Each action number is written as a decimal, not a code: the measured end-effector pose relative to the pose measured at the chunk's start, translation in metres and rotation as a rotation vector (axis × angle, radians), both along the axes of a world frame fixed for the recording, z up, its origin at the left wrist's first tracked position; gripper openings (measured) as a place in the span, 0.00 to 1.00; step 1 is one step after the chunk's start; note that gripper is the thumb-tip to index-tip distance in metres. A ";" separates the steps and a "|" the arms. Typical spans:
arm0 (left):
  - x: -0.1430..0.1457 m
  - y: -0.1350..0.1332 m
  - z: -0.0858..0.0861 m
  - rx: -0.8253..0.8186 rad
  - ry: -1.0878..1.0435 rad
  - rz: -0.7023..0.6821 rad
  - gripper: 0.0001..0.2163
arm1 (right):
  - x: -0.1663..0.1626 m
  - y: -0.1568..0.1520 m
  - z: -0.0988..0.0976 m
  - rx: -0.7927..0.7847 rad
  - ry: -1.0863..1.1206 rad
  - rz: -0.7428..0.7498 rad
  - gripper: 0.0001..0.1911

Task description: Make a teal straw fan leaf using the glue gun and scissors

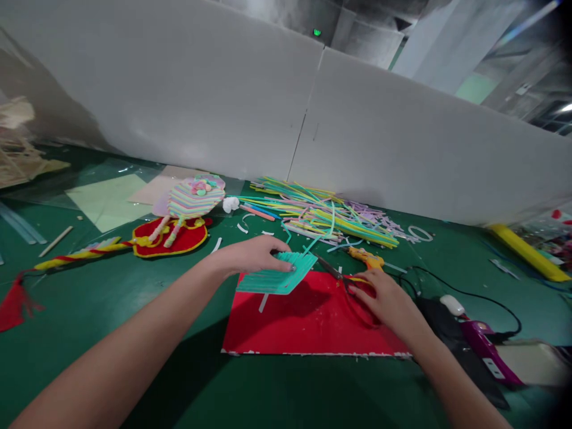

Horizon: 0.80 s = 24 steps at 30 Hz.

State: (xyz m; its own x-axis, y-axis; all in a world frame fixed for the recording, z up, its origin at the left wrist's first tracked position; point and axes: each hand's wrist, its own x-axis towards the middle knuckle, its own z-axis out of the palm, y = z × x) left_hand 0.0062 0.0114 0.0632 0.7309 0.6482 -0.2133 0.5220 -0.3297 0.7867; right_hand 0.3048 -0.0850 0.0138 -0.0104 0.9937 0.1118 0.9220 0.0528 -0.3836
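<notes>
My left hand [263, 255] is closed on a flat teal panel [281, 277] of narrow strips laid side by side, thumb on top. The panel is held tilted above a red board [308, 325]. A thin teal strip rises from its far right corner. My right hand [379, 298] has its fingers at the handles of a pair of scissors [334, 269], over the board's right side. The scissors' dark blades point away to the left, toward the panel. A short white strip [263, 302] shows below the panel.
Behind the board lies a pile of coloured strips [322, 208]. A striped craft piece [196, 199] and a red fan-shaped piece [192, 241] are at the left. An orange glue gun [366, 257], black cable [487, 302] and purple power strip [487, 351] lie right. A grey partition [223, 95] stands behind.
</notes>
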 end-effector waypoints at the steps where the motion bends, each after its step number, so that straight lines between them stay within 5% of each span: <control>1: 0.001 -0.001 0.000 0.000 0.002 0.016 0.13 | -0.009 -0.001 0.006 0.040 0.079 -0.002 0.15; 5: 0.006 -0.005 -0.004 -0.048 -0.053 0.080 0.14 | -0.062 -0.007 0.022 -0.091 0.494 -0.026 0.15; 10: 0.011 -0.008 -0.009 -0.120 -0.119 0.108 0.14 | -0.107 -0.008 0.016 -0.227 0.849 -0.046 0.18; 21: 0.011 -0.005 -0.014 -0.024 -0.078 0.034 0.14 | -0.101 -0.004 0.006 -0.214 0.788 -0.035 0.23; 24: 0.011 -0.003 -0.020 -0.002 -0.025 -0.017 0.13 | -0.083 -0.003 -0.001 -0.112 0.608 -0.089 0.22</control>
